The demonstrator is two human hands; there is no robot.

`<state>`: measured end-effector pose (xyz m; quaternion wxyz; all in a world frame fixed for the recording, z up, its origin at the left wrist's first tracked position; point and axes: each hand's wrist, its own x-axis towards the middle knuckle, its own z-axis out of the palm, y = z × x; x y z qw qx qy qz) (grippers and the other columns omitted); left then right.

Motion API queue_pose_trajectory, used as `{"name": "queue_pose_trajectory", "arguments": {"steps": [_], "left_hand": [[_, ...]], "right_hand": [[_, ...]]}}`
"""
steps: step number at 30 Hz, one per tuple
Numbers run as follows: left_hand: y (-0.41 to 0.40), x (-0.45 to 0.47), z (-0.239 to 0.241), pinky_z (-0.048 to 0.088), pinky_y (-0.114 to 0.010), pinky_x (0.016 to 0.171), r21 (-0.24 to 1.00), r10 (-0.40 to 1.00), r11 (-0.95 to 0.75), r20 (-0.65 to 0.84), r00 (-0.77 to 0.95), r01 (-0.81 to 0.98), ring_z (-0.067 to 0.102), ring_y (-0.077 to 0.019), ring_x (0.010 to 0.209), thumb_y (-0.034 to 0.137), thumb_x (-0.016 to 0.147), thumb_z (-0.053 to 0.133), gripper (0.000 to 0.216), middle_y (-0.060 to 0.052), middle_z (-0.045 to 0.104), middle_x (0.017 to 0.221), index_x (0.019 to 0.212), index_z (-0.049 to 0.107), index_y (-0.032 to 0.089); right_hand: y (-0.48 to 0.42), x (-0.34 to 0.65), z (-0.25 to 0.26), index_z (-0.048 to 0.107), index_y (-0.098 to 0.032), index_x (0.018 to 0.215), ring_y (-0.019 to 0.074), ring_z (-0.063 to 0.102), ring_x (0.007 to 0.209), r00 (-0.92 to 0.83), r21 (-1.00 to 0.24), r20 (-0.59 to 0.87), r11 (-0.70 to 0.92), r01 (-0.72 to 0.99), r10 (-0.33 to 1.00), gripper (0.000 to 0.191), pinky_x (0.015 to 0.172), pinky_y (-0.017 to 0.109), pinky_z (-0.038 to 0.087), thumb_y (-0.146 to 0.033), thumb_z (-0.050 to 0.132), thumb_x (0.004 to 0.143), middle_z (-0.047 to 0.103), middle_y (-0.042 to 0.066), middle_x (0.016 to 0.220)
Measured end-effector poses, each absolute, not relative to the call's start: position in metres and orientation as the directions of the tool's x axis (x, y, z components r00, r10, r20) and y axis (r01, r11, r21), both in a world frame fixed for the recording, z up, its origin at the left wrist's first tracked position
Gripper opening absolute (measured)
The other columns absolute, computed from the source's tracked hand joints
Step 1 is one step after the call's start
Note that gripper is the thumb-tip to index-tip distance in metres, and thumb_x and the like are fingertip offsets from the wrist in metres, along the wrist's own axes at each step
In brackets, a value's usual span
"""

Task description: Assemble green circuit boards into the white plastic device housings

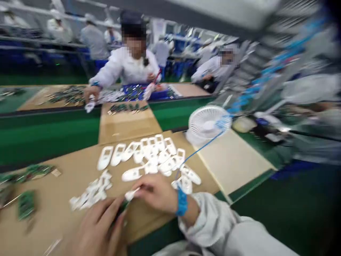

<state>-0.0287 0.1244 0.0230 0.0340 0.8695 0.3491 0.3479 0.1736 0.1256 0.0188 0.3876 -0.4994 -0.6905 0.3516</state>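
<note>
My left hand (99,225) is closed around a green circuit board (123,205), most of which its fingers hide. Pinched in my right hand (160,193) is a small white plastic piece (130,195), right at the end of the board. Whether the piece touches the board is blurred. A blue wrist strap (182,202) circles my right wrist. Just beyond my hands lie many white plastic housings (133,174), each with a window cut-out. To their left is a pile of small white parts (92,192).
Brown cardboard (64,188) covers the bench. More circuit boards (26,204) lie at the left. A white fan (209,122) stands at the right, with a blue cord (201,147) running past it. Across the green conveyor (48,129), a co-worker (133,64) holds a white part.
</note>
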Motion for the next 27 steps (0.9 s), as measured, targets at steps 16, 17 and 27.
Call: {"name": "queue_pose_trajectory", "arguments": {"steps": [16,17,27], "left_hand": [[0.109,-0.03,0.028,0.051,-0.034,0.081,0.469,0.799,-0.601,0.328,0.504,0.647,0.058,-0.02,0.092,0.016,0.088,0.056,0.034,-0.008,0.063,0.101,0.122,0.055,0.018],[0.109,-0.029,0.028,0.051,-0.034,0.082,0.472,0.797,-0.604,0.332,0.505,0.642,0.058,-0.02,0.092,0.015,0.088,0.057,0.034,-0.008,0.063,0.101,0.122,0.055,0.018],[0.106,-0.027,0.03,0.051,-0.036,0.082,0.481,0.803,-0.595,0.32,0.503,0.644,0.059,-0.0211,0.091,0.018,0.088,0.059,0.028,-0.008,0.066,0.099,0.115,0.054,0.016]], "right_hand": [[0.125,0.182,0.022,0.07,-0.02,0.092,0.0148,0.068,0.074,-0.265,-0.871,0.107,0.219,0.44,0.958,0.011,0.067,0.027,0.057,-0.025,0.062,0.086,0.075,0.005,0.087],[0.126,0.183,0.022,0.07,-0.019,0.092,0.0147,0.068,0.073,-0.278,-0.872,0.095,0.215,0.44,0.956,0.011,0.066,0.026,0.057,-0.025,0.062,0.086,0.075,0.005,0.086],[0.123,0.185,0.021,0.072,-0.02,0.091,0.0152,0.068,0.073,-0.302,-0.871,0.129,0.253,0.42,0.944,0.012,0.062,0.024,0.055,-0.027,0.063,0.086,0.075,0.005,0.085]]}}
